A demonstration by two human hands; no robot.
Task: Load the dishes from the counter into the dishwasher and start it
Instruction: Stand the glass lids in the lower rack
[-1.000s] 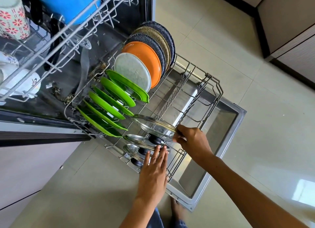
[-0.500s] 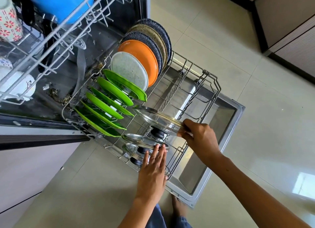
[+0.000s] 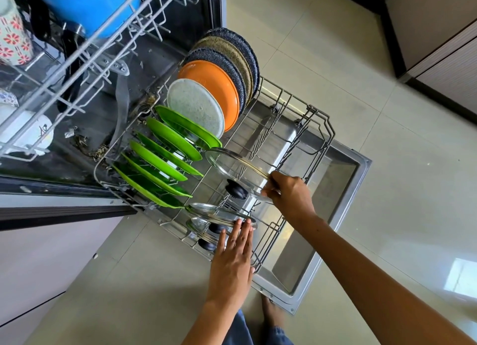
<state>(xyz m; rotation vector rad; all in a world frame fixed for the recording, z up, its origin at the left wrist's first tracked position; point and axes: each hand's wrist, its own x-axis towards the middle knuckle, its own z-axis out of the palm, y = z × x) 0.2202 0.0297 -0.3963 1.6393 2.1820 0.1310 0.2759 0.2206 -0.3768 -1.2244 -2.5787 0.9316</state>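
Observation:
The lower rack (image 3: pixel 318 127) of the dishwasher is pulled out over the open door (image 3: pixel 343 189). My right hand (image 3: pixel 289 192) pinches the rim of a glass lid (image 3: pixel 232 167) with a black knob, tilted above the rack's near part. My left hand (image 3: pixel 233 257) lies flat with straight fingers touching two more glass lids (image 3: pixel 214 210) standing at the rack's near end. Several green plates (image 3: pixel 165 161) stand in a row, then a speckled white plate (image 3: pixel 196 107), an orange plate (image 3: pixel 211 83) and dark speckled plates (image 3: pixel 232 50).
The upper rack (image 3: pixel 85 52) is out at top left, holding a blue pot (image 3: pixel 87 1), a floral mug (image 3: pixel 11 34) and a white cup (image 3: pixel 25 133). Tiled floor (image 3: pixel 387 164) lies to the right, cabinets (image 3: pixel 444 34) at top right. My foot (image 3: pixel 271 311) stands by the door's corner.
My right hand has lifted the glass lid's rim and tilted it more upright, so its black knob now shows. My left hand stays flat on the lower lids.

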